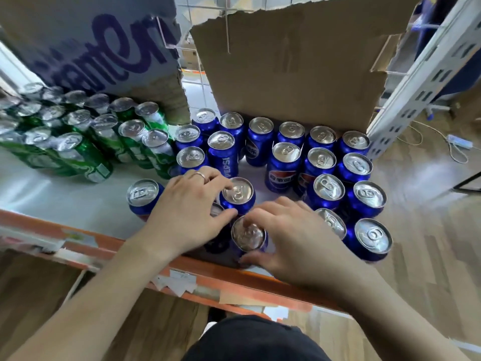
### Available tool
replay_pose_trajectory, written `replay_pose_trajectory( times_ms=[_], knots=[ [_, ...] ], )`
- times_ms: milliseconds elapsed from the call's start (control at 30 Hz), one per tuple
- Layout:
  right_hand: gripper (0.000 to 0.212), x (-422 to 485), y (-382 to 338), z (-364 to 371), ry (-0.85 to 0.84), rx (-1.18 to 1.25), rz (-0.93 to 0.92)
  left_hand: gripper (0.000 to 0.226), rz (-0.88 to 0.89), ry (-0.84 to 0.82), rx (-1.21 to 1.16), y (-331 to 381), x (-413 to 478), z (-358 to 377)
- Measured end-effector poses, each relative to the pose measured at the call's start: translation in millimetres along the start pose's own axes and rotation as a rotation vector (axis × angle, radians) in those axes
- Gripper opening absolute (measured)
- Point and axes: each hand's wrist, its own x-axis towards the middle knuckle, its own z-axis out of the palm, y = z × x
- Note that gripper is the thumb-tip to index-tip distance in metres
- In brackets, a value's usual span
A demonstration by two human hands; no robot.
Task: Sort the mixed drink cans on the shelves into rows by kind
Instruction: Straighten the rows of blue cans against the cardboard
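Front Pepsi can (pixel 248 237), upright at the near edge of the white shelf (pixel 65 199), just behind the orange front rail (pixel 234 280). Your right hand (pixel 291 238) has it: fingers curled over the far side of the rim, thumb against the near side of the body.

Step in hand, as judged: closing up the near end of the blue rows. The kinds already stand apart, with the green cans (pixel 78 147) massed to the left and the blue Pepsi cans (pixel 322 162) to the right in front of the torn cardboard (pixel 286 74).

Your left hand (pixel 187 212) lies fingers loosely spread over a dark can (pixel 218 244), which is mostly hidden beneath it. The forefinger touches the rim of the second Pepsi can (pixel 238 192) just behind. Whether this hand grips either can cannot be told.

Next move, as judged: keep the front can upright and seat it in line with its neighbours, clear of the rail. One stray Pepsi can (pixel 143 194) stands apart to the left, and the middle rows are ragged, so some aligning remains.
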Motion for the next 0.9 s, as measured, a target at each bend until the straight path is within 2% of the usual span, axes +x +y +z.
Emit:
replay_pose_trajectory(
  times_ms=[67, 267, 433, 633, 900],
  knots=[
    [0.057, 1, -7, 9, -0.027, -0.015, 0.020, 0.054, 0.027, -0.001, 0.010, -3, 6, 1],
    [0.050, -2, -13, 18, 0.101, -0.046, 0.059, 0.044, 0.154, -0.029, -0.003, -4, 28, 7],
    [0.047, -4, -10, 14, 0.170, -0.063, 0.137, 0.040, 0.250, 0.017, -0.048, -10, 43, 11],
    [0.042, 3, 5, -10, 0.223, -0.130, 0.230, 0.032, 0.219, 0.030, -0.147, -14, 49, 9],
    [0.037, 34, 30, -31, 0.177, -0.135, 0.348, 0.028, 0.194, 0.063, -0.195, -15, 74, 1]
  ],
)
